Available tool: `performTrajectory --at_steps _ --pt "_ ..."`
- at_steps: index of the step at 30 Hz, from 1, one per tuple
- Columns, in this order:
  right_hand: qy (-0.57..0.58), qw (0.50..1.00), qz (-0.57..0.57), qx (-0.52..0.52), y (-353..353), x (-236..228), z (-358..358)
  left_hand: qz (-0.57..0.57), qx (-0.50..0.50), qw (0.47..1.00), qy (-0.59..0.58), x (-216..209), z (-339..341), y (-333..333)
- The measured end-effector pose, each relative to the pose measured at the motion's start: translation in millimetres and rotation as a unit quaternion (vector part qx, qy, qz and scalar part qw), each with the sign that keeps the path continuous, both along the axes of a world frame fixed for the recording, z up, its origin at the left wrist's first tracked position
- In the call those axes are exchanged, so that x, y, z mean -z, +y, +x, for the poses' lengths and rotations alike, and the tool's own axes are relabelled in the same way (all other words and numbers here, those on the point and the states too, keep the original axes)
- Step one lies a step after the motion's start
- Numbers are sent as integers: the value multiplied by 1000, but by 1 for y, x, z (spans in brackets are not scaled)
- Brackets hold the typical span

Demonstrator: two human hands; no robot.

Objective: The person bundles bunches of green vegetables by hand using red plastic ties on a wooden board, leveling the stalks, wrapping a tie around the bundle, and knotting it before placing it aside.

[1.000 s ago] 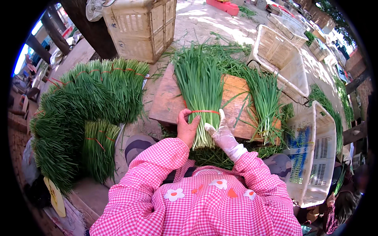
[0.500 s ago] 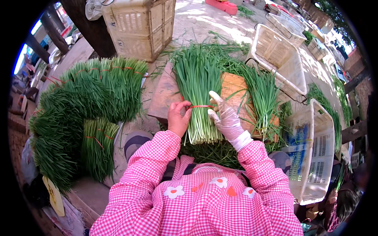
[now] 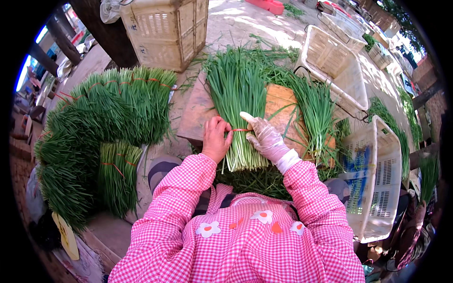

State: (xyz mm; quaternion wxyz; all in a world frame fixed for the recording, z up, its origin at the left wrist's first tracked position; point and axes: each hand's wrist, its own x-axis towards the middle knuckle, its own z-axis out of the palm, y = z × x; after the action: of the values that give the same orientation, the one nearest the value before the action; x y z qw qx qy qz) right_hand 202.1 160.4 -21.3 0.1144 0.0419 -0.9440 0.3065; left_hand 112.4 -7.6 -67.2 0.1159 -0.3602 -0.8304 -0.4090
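Observation:
A thick bunch of garlic chives lies on a low wooden stand, its pale cut stems toward me. Around its lower part runs a thin red band. At the left side of the bunch my left hand, bare, is closed with its fingertips on the band. My right hand, in a thin whitish glove, presses the right side, its fingers bent at the band's other end and the index finger pointing across the leaves. Loose chives lie on a wooden board to the right.
Many tied chive bunches stand at the left, with a shorter bunch nearer. White plastic crates stand at the right, one far and one near. A tall crate stands behind, beside a dark post.
My left fingers have closed in against the bunch. My right hand has moved slightly left and turned inward over it. Less of the red band shows between my hands.

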Motion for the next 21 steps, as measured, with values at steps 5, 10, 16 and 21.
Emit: performTrajectory --at_steps 5,10,16,21 --pt "-22 959 -277 54 10 -2 13 54 -14 997 -56 5 -3 -5" --pt "13 971 -221 91 10 -3 41 135 -75 964 -215 13 2 -10" --pt "-43 927 -310 205 15 35 40 196 -101 885 -411 27 0 0" --pt "-198 890 -362 195 -7 21 18 224 32 737 -637 10 -18 2"
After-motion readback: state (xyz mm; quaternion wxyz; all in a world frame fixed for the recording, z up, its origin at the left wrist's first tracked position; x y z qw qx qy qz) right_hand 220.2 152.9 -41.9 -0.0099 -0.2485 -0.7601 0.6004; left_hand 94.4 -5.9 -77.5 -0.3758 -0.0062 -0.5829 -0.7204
